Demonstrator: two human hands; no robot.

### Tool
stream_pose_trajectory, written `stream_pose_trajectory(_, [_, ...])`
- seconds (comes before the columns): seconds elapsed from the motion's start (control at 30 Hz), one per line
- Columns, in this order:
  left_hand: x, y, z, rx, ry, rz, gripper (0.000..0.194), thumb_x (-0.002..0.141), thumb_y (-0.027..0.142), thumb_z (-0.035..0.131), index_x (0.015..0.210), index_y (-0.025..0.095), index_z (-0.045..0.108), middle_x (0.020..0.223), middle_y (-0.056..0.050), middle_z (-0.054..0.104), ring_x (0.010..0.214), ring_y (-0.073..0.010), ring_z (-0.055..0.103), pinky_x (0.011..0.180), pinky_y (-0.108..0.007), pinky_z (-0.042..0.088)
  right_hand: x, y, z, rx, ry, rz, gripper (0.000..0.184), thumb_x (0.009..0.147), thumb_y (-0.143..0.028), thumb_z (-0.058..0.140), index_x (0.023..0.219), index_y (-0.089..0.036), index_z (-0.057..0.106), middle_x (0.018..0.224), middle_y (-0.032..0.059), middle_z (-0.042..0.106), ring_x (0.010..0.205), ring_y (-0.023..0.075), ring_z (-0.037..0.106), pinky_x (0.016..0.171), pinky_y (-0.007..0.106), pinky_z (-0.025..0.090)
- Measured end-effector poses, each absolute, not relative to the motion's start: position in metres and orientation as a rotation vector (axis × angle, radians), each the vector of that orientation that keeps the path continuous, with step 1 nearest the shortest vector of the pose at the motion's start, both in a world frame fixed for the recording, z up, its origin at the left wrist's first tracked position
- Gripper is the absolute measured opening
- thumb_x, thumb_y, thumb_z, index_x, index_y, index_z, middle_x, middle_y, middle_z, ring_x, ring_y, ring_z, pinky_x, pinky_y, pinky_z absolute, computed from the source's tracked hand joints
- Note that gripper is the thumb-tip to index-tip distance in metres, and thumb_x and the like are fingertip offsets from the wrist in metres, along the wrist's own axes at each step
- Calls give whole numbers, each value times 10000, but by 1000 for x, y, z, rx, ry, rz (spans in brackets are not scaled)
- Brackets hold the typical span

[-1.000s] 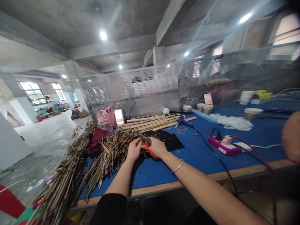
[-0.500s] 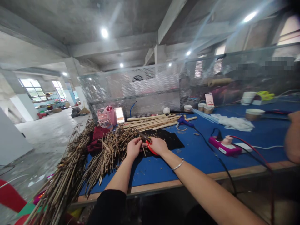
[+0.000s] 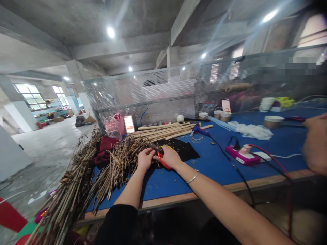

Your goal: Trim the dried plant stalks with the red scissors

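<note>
My right hand (image 3: 169, 158) is closed around pruning shears (image 3: 160, 157) with red and yellow handles, their dark blades pointing up and left. My left hand (image 3: 145, 159) is pinched shut just left of the blades, fingertips close to the shears. It seems to hold a dried stalk, mostly hidden by the fingers. Left of that hand lies a heap of dried brown stalks (image 3: 125, 156) on the blue table. A black cloth (image 3: 185, 149) strewn with plant bits is spread beneath and beyond my hands.
A longer bundle of dried stalks (image 3: 68, 190) hangs over the table's left edge. Behind are pale sticks (image 3: 166, 132), a blue glue gun (image 3: 199, 130) and a pink bag (image 3: 112, 126). A purple power strip (image 3: 241, 156) with cords sits right. Another person's hand (image 3: 315, 143) shows far right.
The view has shifted slightly. The shears have turned a little in my right hand, so the yellow handle now shows. Both hands stay close together over the black cloth.
</note>
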State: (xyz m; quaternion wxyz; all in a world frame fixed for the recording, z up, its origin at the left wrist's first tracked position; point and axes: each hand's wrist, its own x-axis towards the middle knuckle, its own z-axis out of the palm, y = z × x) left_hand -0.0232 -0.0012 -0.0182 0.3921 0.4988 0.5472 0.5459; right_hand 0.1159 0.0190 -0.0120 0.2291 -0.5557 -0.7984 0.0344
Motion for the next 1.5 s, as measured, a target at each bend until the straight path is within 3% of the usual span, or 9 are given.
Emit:
stream_pose_trajectory(0.37, [-22,0,-22,1307,1234,1361,197,701,238,575,855,145,656,600,4,612,427,-57,478,402,-154,382,117,20,-10,-1603,-2208,103,633,678,-742,365,913,-185,555,877,98,648,823,243,610,680,301,425])
stream_pose_trajectory(0.7, [-21,2,-25,1225,1294,1389,202,705,227,583,887,144,604,612,-5,619,474,-77,545,422,-156,423,119,20,-5,-1646,-2268,107,639,707,-734,321,914,-190,584,891,116,658,844,240,617,706,304,433])
stream_pose_trajectory(1.1, [-24,3,-28,1340,1338,1411,203,678,278,605,832,152,567,616,20,574,411,-53,466,350,-142,355,116,16,-5,-1568,-2230,-45,619,658,-687,478,939,-139,535,945,127,606,921,243,561,784,312,387])
stream_pose_trajectory(1.5, [-23,0,-23,1311,1402,1413,197,695,272,589,845,156,536,551,30,555,420,-72,483,364,-149,360,117,17,-8,-1608,-2255,92,628,683,-737,367,922,-188,560,878,99,653,827,239,615,674,291,430])
